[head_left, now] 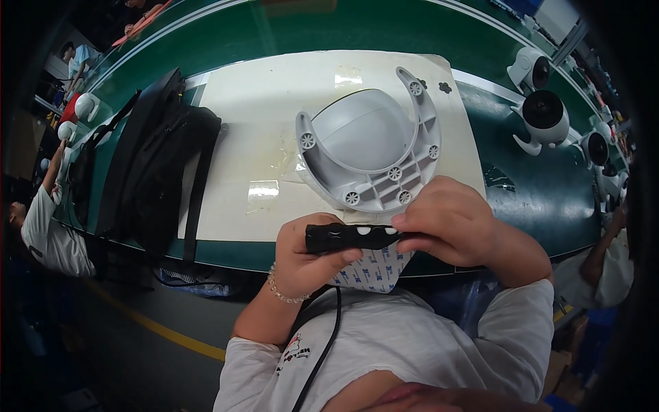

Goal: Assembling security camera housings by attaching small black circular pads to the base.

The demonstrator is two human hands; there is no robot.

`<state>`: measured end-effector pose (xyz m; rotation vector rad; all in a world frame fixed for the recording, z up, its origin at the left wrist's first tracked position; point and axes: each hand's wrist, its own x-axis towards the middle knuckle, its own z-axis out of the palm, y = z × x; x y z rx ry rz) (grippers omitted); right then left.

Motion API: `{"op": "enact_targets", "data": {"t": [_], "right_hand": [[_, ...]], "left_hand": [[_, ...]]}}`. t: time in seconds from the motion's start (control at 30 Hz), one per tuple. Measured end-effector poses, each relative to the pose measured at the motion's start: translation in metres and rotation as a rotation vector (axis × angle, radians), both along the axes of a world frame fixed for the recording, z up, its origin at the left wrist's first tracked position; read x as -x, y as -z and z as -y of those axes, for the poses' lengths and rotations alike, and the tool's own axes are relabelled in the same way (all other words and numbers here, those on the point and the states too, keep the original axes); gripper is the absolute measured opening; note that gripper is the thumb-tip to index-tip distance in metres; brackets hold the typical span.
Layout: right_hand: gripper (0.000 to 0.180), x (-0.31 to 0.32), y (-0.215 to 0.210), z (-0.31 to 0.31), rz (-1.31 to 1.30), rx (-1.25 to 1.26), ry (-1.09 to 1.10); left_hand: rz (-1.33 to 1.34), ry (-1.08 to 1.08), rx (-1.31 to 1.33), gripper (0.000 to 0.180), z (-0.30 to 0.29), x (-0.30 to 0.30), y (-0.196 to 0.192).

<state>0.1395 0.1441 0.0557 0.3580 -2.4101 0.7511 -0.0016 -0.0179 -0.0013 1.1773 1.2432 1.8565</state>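
My left hand [296, 257] is closed on a black sheet [336, 237] with white cut-out spots along it. Its white backing [374, 269], printed in blue, hangs below, folded or tilted. At the sheet's right end my right hand [449, 223] pinches with thumb and fingers; whether a small piece sits between them is hidden. Just beyond my hands lies a white plastic shell [364, 137] with a curved, ribbed base and several round spoked recesses. Two small black flower-shaped pieces [445, 88] lie near its upper right.
A cream board [240, 144] covers the green table under the shell. A black bag [161, 158] lies on the left. Several white devices with round black fronts [544, 113] stand on the right. People are at both sides; one arm [53, 168] reaches in at the left.
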Motion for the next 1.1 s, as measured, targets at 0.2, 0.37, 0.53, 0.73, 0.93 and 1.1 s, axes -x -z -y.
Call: {"op": "enact_targets", "data": {"t": [0.2, 0.37, 0.53, 0.73, 0.93, 1.1], "right_hand": [[0.027, -0.004, -0.004, -0.009, 0.144, 0.212, -0.023], [0.025, -0.008, -0.007, -0.006, 0.200, 0.255, 0.033], [0.022, -0.009, -0.012, 0.001, 0.385, 0.508, 0.135], [0.018, -0.011, -0.004, -0.004, 0.196, 0.259, 0.099], [0.017, -0.007, -0.010, -0.007, 0.054, 0.108, 0.011], [0.021, -0.006, -0.008, -0.011, 0.059, 0.075, -0.030]], "left_hand": [[0.161, -0.015, -0.037, 0.016, 0.003, -0.001, 0.004], [0.240, 0.004, -0.005, 0.027, -0.002, -0.004, -0.005], [0.040, -0.003, -0.102, 0.029, 0.000, 0.003, 0.014], [0.032, -0.026, -0.088, 0.027, 0.001, 0.003, 0.012], [0.046, -0.038, -0.084, 0.024, 0.001, 0.003, 0.011], [0.031, -0.061, -0.101, 0.024, 0.000, 0.001, 0.012]]}}
